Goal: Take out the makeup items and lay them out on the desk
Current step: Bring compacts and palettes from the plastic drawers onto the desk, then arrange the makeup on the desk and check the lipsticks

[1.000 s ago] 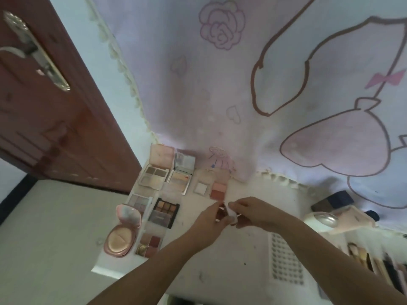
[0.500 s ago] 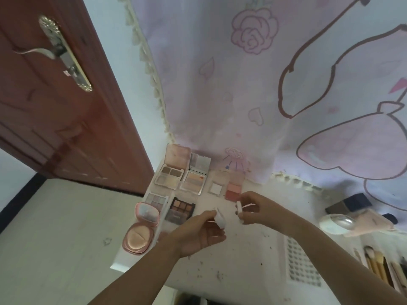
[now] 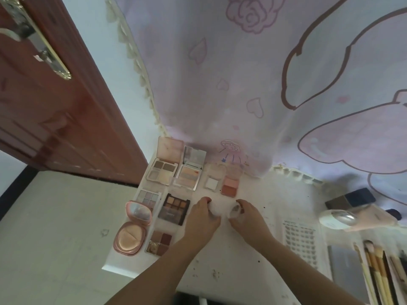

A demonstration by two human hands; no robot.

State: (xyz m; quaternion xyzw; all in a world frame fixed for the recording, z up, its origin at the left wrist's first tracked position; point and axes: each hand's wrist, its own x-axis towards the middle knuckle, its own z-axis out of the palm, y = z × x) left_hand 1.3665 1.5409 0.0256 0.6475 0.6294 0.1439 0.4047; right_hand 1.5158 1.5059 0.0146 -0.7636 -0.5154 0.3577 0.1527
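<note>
Both hands rest low on the white desk, near its back edge. The left hand presses down on a small white piece; I cannot tell its grip. The right hand pinches a small clear lid. Open eyeshadow palettes and a pink powder compact lie along the desk's left edge.

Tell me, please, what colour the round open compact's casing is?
Pink; the round open compact shows best in the head view, at the desk's left edge.

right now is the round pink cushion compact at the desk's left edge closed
No, the round pink cushion compact lies open, mirrored lid tipped back and puff showing.
</note>
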